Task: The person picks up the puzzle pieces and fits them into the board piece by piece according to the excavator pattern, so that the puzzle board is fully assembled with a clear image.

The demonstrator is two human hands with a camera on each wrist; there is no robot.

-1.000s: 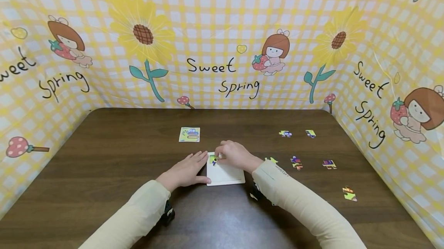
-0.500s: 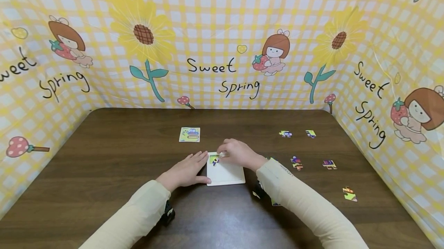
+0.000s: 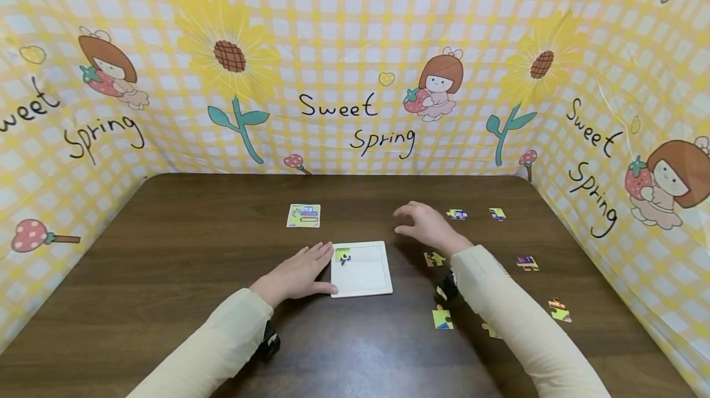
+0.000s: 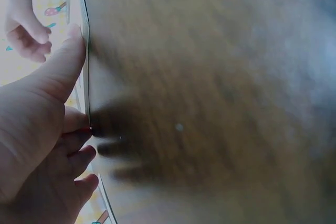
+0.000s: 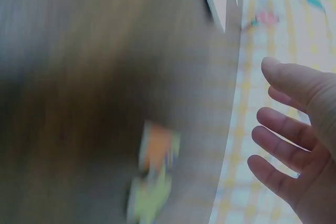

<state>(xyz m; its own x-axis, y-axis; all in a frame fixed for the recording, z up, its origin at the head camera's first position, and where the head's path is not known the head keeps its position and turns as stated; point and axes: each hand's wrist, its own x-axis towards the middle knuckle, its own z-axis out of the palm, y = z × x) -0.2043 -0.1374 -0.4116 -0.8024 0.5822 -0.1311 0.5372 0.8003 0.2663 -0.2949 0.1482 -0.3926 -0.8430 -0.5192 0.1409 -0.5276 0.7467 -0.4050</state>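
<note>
A white square puzzle tray (image 3: 362, 278) lies on the table, with one jigsaw piece (image 3: 343, 257) in its upper left corner. My left hand (image 3: 294, 272) rests along the tray's left edge, fingers straight, the thumb touching its lower left corner. To the right of the tray my right hand (image 3: 429, 225) hovers over the table, fingers loosely bent and holding nothing; the right wrist view shows the same hand (image 5: 299, 135) with its fingers apart. Nearest to it are a purple and yellow jigsaw piece (image 3: 457, 214) and an orange and green jigsaw piece (image 3: 434, 259).
A picture card (image 3: 303, 215) lies behind the tray. More loose jigsaw pieces lie to the right, among them one at the back (image 3: 497, 214), a purple piece (image 3: 527, 262), an orange piece (image 3: 559, 310) and a green piece (image 3: 442, 318). A checked cloth (image 3: 344, 34) surrounds the table.
My right hand has left the jigsaw piece in the tray's corner and moved right, over the table. The left hand has stayed at the tray's edge.
</note>
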